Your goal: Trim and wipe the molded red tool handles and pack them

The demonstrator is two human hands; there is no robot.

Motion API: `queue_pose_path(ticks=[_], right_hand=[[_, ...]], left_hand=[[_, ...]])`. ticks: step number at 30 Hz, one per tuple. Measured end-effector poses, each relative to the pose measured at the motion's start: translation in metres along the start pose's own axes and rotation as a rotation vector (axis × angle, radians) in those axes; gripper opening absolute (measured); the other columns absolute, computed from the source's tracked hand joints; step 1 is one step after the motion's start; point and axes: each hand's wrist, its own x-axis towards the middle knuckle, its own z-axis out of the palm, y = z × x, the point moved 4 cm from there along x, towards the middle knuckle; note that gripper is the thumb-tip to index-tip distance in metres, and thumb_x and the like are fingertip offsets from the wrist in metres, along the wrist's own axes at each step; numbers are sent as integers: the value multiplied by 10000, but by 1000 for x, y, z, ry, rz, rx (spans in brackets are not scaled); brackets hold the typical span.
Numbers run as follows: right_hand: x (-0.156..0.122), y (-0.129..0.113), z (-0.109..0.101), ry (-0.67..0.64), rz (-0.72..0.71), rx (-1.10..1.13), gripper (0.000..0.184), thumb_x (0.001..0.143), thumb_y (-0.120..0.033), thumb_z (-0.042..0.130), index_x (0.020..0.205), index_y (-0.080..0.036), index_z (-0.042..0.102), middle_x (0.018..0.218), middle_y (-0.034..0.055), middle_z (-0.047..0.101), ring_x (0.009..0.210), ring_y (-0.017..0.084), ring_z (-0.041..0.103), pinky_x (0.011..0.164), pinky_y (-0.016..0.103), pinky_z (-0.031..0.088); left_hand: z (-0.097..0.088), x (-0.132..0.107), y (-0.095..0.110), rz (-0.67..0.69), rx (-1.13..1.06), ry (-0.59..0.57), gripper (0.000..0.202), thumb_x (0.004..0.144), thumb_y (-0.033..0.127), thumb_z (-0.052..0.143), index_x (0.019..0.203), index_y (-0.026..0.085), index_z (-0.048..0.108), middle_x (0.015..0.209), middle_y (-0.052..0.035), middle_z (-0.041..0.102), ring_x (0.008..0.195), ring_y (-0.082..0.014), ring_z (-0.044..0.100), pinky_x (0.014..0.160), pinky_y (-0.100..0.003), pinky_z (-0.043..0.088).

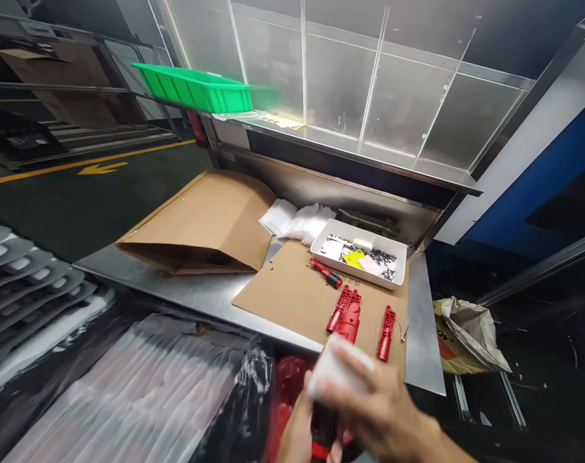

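Note:
Close to the table's front edge, my left hand [296, 424] grips a red and black part [325, 424], mostly covered by my fingers. My right hand [389, 408] is blurred, its fingers pressing a folded white cloth or wipe [338, 370] against the top of that part. Just beyond the cloth lie red plastic pieces [340, 308]; whether the nearest one joins the held part, I cannot tell. Another red piece [387, 331] lies to the right on the cardboard sheet [282, 292]. A red and black screwdriver-like tool [325, 273] rests near a white tray [360, 280].
The white tray holds small black screws and yellow and pink labels. Behind are white paper sheets [297, 222] and a large brown paper bag [210, 218]. A green bin [195, 90] sits on the shelf. Plastic-wrapped items [132, 392] stand at left, an open sack [470, 334] at right.

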Motion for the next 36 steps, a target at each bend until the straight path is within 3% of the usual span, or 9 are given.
queue_pose_path(ticks=[5,9,13,17,21,25,29,33,36], right_hand=[[-1,5,-1,-5,84,-90,391,996,-255,368,1312,-276,597,1507,120,433,1153,253,652,849,345,597],[-4,-1,2,-81,-33,-44,438,1020,-361,283,1341,-278,570,1503,118,442,1158,252,648,836,350,601],[-8,7,-1,-53,144,-135,479,1034,-365,215,1347,-268,565,1485,129,466,1043,239,707,802,367,610],[-10,-2,2,-98,-1,-30,547,1029,-425,148,1372,-258,540,1522,107,419,1153,230,652,882,347,582],[-10,4,-2,-24,172,-123,506,1034,-381,186,1337,-277,577,1491,91,470,1107,231,677,857,353,592],[-7,-1,2,-76,16,-39,499,1026,-387,222,1318,-240,599,1494,108,464,1209,244,613,882,341,584],[-6,13,2,-20,270,-126,471,1029,-361,239,1292,-277,621,1448,84,525,1003,218,715,856,374,597],[-7,-1,7,-14,42,-51,488,1022,-389,238,1280,-256,631,1441,108,527,1014,230,713,812,355,607],[-8,6,4,53,156,-120,454,1024,-361,272,1253,-258,650,1421,99,550,1016,219,716,796,327,609]], left_hand=[[2,-1,-2,-117,-206,-148,473,730,633,699,857,178,715,441,28,563,261,-10,323,301,-103,261],[1,-2,-5,-199,-259,-162,461,622,547,834,676,116,681,421,0,567,290,-19,392,300,-88,245],[12,-4,-5,-283,-342,-355,447,619,501,857,744,101,702,404,20,536,250,1,328,262,-77,164],[12,-2,-6,-372,-408,-375,434,560,427,909,628,71,670,376,36,495,235,23,311,252,-60,130],[12,-2,-4,-406,-454,-435,360,657,392,860,663,86,671,397,45,493,235,27,277,255,-72,157],[10,-2,-4,-390,-410,-429,397,638,346,873,567,76,591,418,59,476,258,45,290,279,-56,171],[12,-2,-5,-350,-299,-410,483,665,517,818,579,102,586,397,58,457,254,23,264,262,-89,127],[5,1,-7,-261,-211,-265,530,643,585,805,608,88,625,422,30,505,280,26,285,288,-81,152],[6,-1,-8,-258,-124,-306,588,664,672,734,585,100,622,401,40,467,267,16,283,284,-99,155]])
